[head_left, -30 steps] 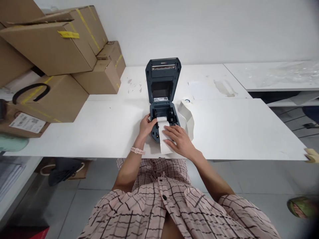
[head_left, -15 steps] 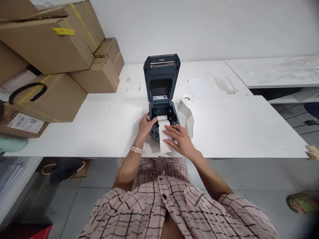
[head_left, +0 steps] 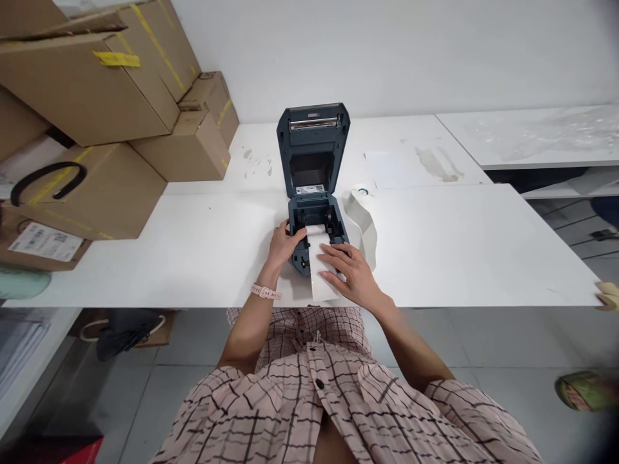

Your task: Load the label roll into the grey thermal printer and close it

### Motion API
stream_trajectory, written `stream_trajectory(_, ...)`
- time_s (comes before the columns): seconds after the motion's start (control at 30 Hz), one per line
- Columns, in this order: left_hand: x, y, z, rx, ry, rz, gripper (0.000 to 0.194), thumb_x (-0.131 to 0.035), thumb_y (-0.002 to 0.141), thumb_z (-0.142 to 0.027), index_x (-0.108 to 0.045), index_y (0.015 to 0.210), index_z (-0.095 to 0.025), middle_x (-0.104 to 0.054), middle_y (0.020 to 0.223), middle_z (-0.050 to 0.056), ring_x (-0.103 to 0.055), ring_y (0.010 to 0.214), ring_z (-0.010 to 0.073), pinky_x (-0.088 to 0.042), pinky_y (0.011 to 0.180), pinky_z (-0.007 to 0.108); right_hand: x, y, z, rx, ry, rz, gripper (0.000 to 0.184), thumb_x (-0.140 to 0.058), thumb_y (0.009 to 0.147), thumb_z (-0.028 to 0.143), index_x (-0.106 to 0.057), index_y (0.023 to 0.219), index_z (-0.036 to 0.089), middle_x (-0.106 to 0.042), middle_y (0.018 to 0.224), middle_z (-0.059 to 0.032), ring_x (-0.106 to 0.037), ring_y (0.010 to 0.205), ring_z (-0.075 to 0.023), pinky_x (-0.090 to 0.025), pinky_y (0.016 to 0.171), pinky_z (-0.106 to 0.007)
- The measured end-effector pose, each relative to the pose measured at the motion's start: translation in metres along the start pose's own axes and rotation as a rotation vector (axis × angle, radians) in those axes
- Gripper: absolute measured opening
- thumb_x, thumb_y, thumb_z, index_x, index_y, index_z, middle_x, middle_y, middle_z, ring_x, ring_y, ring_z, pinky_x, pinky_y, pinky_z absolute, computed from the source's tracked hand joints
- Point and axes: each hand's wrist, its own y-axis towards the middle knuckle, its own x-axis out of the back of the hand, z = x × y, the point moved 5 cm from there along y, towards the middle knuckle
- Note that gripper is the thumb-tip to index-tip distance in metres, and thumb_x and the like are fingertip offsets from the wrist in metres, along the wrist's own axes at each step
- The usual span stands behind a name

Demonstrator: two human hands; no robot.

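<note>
Two hands are laid at the label printer (head_left: 313, 204): its left side is touched by the left hand (head_left: 282, 247), and a white paper strip (head_left: 322, 289) is partly covered by the loosely spread fingers of the right hand (head_left: 354, 276). The left thumb is reached over the rim to the strip's upper end; whether anything is pinched there cannot be told. The lid (head_left: 312, 143) is already raised, beyond all the fingertips, and the strip is drawn out frontward; its seating and the lid's shutting are judged to be left. The printer's long axis is pointed front to back between the hands, hinge beyond the fingers; the strip is aligned likewise, its free end lying past the right fingertips toward the table's (head_left: 464, 258) front edge
</note>
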Motion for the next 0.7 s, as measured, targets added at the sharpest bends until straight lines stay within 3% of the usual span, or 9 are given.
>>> stream_trajectory(0.13, 0.0, -0.003, -0.003, -0.014, -0.062, 0.011, 0.063, -0.07, 0.087, -0.053, -0.06, 0.14, -0.02, -0.066, 0.133, 0.018, -0.065, 0.117, 0.032, -0.054, 0.092, 0.04, 0.02, 0.006, -0.002, -0.007, 0.117, 0.036, 0.041, -0.06, 0.101, 0.047, -0.066, 0.139, 0.033, -0.065, 0.148, -0.0052, -0.059, 0.132, -0.0362, -0.05, 0.108, -0.066)
stream_trajectory(0.2, -0.001, -0.016, -0.005, -0.019, -0.094, 0.037, 0.067, -0.069, 0.088, -0.056, -0.057, 0.144, -0.021, -0.066, 0.136, 0.018, -0.064, 0.121, 0.0333, -0.055, 0.092, 0.041, 0.048, 0.031, -0.019, -0.063, 0.19, -0.076, 0.044, -0.056, 0.102, 0.05, -0.059, 0.145, 0.04, -0.064, 0.149, -0.0019, -0.059, 0.135, -0.0343, -0.047, 0.113, -0.066)
stream_trajectory(0.27, -0.002, -0.037, -0.005, -0.02, -0.132, 0.082, 0.074, -0.068, 0.089, -0.057, -0.049, 0.152, -0.024, -0.062, 0.145, 0.017, -0.062, 0.129, 0.0343, -0.056, 0.094, 0.041, 0.082, 0.075, -0.051, -0.16, 0.217, -0.309, 0.051, -0.05, 0.103, 0.057, -0.051, 0.152, 0.042, -0.059, 0.153, -0.0021, -0.052, 0.143, -0.0331, -0.04, 0.12, -0.062)
stream_trajectory(0.33, -0.003, -0.063, -0.002, -0.009, -0.173, 0.121, 0.081, -0.068, 0.089, -0.057, -0.039, 0.159, -0.027, -0.053, 0.156, 0.015, -0.056, 0.138, 0.0342, -0.056, 0.099, 0.04, 0.1, 0.134, -0.083, -0.169, 0.314, -0.379, 0.066, -0.04, 0.101, 0.071, -0.037, 0.16, 0.041, -0.05, 0.161, -0.0015, -0.039, 0.154, -0.0321, -0.037, 0.123, -0.057)
stream_trajectory(0.43, -0.001, -0.098, 0.01, -0.015, -0.17, 0.182, 0.079, -0.062, 0.093, -0.058, -0.035, 0.161, -0.028, -0.046, 0.164, 0.012, -0.048, 0.147, 0.0334, -0.054, 0.105, 0.038, 0.095, 0.22, -0.121, -0.205, 0.586, -0.226, 0.083, -0.018, 0.096, 0.085, -0.039, 0.157, 0.034, -0.057, 0.153, -0.0039, -0.046, 0.149, -0.0313, -0.04, 0.119, -0.058)
stream_trajectory(0.5, 0.006, -0.112, 0.021, 0.009, -0.17, 0.199, 0.077, -0.06, 0.094, -0.059, -0.038, 0.16, -0.027, -0.045, 0.164, 0.013, -0.047, 0.148, 0.0337, -0.053, 0.107, 0.04, 0.087, 0.244, -0.128, -0.241, 0.697, -0.194, 0.088, -0.013, 0.094, 0.088, -0.051, 0.149, 0.03, -0.063, 0.144, -0.0056, -0.053, 0.143, -0.0292, -0.044, 0.117, -0.054)
stream_trajectory(0.6, 0.024, -0.116, 0.037, 0.071, -0.23, 0.126, 0.076, -0.06, 0.093, -0.062, -0.042, 0.158, -0.027, -0.045, 0.165, 0.015, -0.048, 0.147, 0.0344, -0.052, 0.109, 0.044, 0.081, 0.221, -0.105, -0.198, 0.673, -0.264, 0.088, -0.007, 0.098, 0.082, -0.057, 0.142, 0.024, -0.065, 0.136, -0.0051, -0.054, 0.14, -0.0274, -0.045, 0.116, -0.051)
stream_trajectory(0.7, 0.035, -0.109, 0.036, 0.063, -0.314, 0.037, 0.074, -0.054, 0.094, -0.067, -0.043, 0.157, -0.03, -0.045, 0.165, 0.013, -0.048, 0.149, 0.0338, -0.05, 0.114, 0.047, 0.078, 0.15, -0.065, -0.144, 0.531, -0.359, 0.08, -0.008, 0.102, 0.076, -0.059, 0.138, 0.027, -0.065, 0.135, -0.0032, -0.056, 0.138, -0.0275, -0.045, 0.117, -0.05)
